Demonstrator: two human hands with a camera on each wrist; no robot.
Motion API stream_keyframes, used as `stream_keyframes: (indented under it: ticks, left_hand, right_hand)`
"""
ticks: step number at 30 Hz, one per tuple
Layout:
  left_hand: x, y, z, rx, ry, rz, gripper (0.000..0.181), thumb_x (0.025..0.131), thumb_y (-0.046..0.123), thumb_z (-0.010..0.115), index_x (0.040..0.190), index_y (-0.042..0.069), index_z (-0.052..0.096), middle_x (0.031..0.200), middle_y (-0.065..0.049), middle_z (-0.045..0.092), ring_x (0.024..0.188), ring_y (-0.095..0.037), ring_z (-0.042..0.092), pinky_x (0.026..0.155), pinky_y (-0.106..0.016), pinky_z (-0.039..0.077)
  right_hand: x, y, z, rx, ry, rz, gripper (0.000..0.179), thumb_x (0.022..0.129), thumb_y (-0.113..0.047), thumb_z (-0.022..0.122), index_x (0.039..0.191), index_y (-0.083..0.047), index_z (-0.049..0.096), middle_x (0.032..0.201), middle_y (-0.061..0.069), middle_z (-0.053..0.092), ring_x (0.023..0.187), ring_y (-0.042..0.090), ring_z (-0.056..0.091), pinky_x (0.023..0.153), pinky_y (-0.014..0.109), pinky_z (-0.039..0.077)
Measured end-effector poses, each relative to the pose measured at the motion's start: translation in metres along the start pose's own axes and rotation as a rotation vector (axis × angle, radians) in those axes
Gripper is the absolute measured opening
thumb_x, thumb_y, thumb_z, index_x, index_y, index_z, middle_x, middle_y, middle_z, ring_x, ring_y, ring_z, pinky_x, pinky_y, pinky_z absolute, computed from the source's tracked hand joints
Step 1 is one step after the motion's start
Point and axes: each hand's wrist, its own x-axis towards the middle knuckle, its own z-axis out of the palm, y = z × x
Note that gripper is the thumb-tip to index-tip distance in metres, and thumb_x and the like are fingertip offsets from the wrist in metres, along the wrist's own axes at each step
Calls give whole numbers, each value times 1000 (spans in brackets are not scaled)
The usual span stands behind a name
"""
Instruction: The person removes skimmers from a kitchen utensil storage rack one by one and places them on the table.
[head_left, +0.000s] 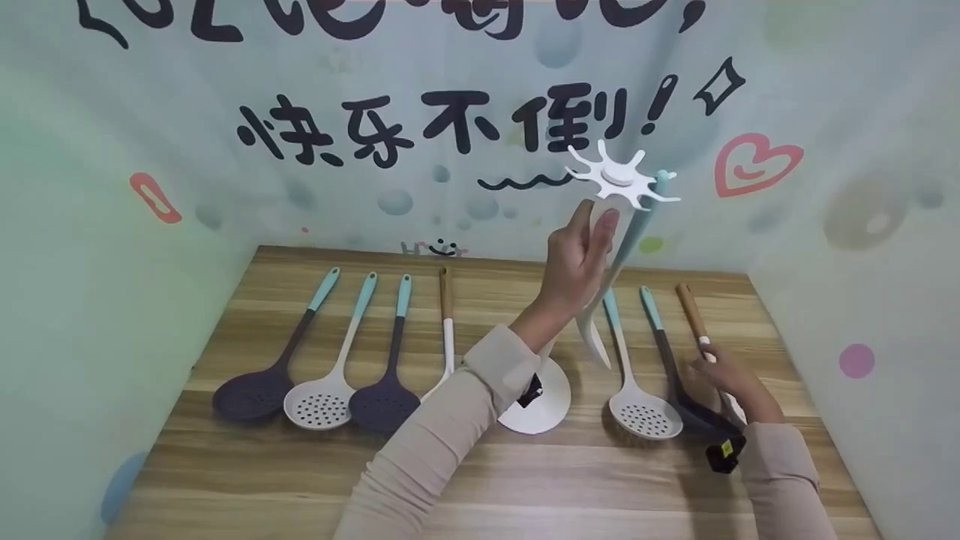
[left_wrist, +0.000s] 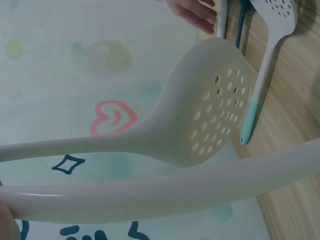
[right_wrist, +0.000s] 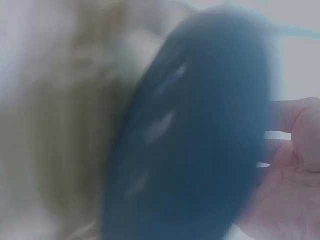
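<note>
My left hand (head_left: 574, 259) grips the white post of a utensil stand (head_left: 616, 174) just below its star of hooks. Pale and curved, the post (left_wrist: 150, 197) runs along the bottom of the left wrist view. A cream skimmer (left_wrist: 215, 107) with round holes hangs from a hook by its turquoise handle. My right hand (head_left: 731, 379) is at the far right, its fingertips at the white shaft of a wooden-handled utensil (head_left: 691, 311); I cannot tell whether they close round it. A dark slotted utensil (right_wrist: 185, 140) hides those fingers in the right wrist view.
The stand's round base (head_left: 547, 412) is at the middle of the wooden table (head_left: 525, 487). Left of it lie a dark skimmer (head_left: 251, 396), a cream one (head_left: 319, 403), another dark one (head_left: 382, 405) and a wooden-handled utensil (head_left: 447, 300). Another cream skimmer (head_left: 645, 412) lies right of the base.
</note>
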Motion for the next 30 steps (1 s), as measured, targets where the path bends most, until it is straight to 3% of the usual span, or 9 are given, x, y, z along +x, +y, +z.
stream_keyframes:
  ticks: [4, 10, 15, 16, 19, 22, 24, 30]
  left_hand:
    - [-1, -1, 0, 1, 0, -1, 63, 93, 60, 25, 89, 0, 45, 54, -2, 39, 47, -1, 31, 46, -17, 27]
    - [-1, 0, 0, 30, 13, 6, 58, 94, 55, 26, 85, 0, 44, 54, 0, 38, 46, -1, 28, 46, -17, 26]
    - [-1, 1, -1, 41, 2, -4, 23, 100, 17, 40, 86, -1, 44, 55, -2, 38, 47, -2, 29, 48, -17, 25]
    - [-1, 2, -1, 44, -5, -10, 21, 100, 16, 40, 87, -1, 45, 55, -2, 38, 47, -2, 29, 48, -16, 25]
    - [-1, 2, -1, 58, -20, -19, 38, 100, 34, 34, 90, -1, 45, 55, -2, 39, 47, -1, 31, 48, -16, 27]
    - [-1, 2, -1, 68, -23, -13, 59, 93, 55, 25, 91, -1, 45, 55, -2, 40, 48, -1, 32, 48, -16, 29]
    - [-1, 1, -1, 70, -21, -7, 61, 93, 57, 24, 91, -1, 45, 55, -3, 40, 48, -1, 32, 48, -16, 29]
    - [0, 2, -2, 92, -13, -6, 61, 93, 57, 23, 89, 0, 45, 55, 0, 39, 48, -1, 31, 47, -16, 27]
  right_hand:
    - [-1, -30, -4, 52, 15, -114, 57, 96, -18, 42, 140, 13, 22, 141, 41, 21, 127, 56, 26, 100, 62, 31]
    - [-12, -74, -7, 183, 86, -248, 64, 98, -22, 45, 147, 2, 12, 147, 32, 18, 130, 51, 27, 103, 59, 31]
    - [-25, -109, -5, 336, 136, -376, 70, 97, -17, 47, 149, -5, 2, 146, 31, 24, 130, 47, 33, 105, 57, 28]
    - [-27, -116, -4, 357, 152, -405, 71, 97, -16, 48, 149, -7, 0, 145, 30, 26, 129, 46, 35, 105, 56, 29]
    - [-34, -133, 1, 428, 181, -477, 75, 95, -13, 51, 150, -11, -1, 144, 26, 32, 128, 41, 40, 104, 42, 37]
    - [-40, -148, 6, 525, 162, -518, 77, 94, -9, 52, 150, -14, -1, 145, 22, 33, 129, 37, 40, 97, 23, 43]
    - [-42, -156, 9, 602, 143, -531, 78, 93, -6, 53, 150, -16, 1, 146, 21, 33, 130, 35, 39, 93, 14, 43]
    - [-47, -172, 18, 720, 174, -563, 73, 91, 0, 54, 150, -17, 14, 141, 19, 40, 127, 22, 44, 95, 19, 43]
